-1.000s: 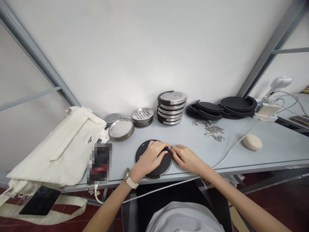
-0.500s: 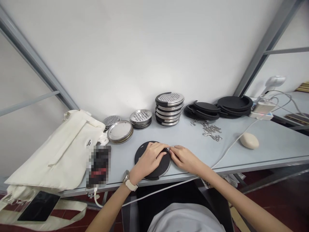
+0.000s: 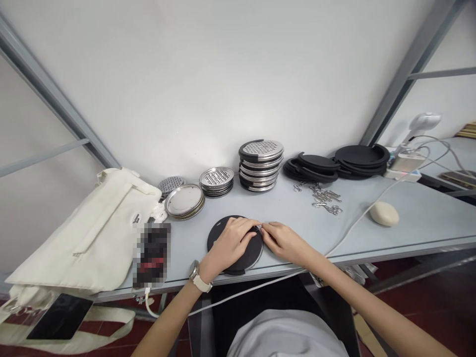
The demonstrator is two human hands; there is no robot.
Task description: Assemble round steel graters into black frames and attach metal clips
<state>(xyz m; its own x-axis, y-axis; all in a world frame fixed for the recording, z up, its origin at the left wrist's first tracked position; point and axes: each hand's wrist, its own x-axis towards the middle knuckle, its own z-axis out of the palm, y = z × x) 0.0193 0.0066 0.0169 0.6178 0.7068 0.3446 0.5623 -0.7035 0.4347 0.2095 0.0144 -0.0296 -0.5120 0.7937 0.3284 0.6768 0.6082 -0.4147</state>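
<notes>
One disc (image 3: 250, 256), black with a silver edge showing on its right, lies flat by the near edge of the table (image 3: 293, 213); the left hand (image 3: 230, 243) rests across it, fingers bent and close together, a narrow gap between thumb and forefinger, so that the disc is directly under these fingers; the right hand (image 3: 284, 241) has thumb and forefinger drawn together just beside the rim, near the left fingertips; between the two sets of fingertips shows a shiny bit (image 3: 259, 227), too small to name; whether either hand grips it, I cannot tell.

Straight beyond the fingers stands a stack of graters (image 3: 261, 148); beyond and to their left, plates (image 3: 184, 199) and perforated discs (image 3: 216, 177); beyond and to their right, black holders (image 3: 320, 162), with clasps (image 3: 325, 197) scattered nearer the fingers; well right of the right fingers, a cream oval (image 3: 384, 213) and a white cable (image 3: 351, 228); well left of the left fingers, a bag (image 3: 89, 233).
</notes>
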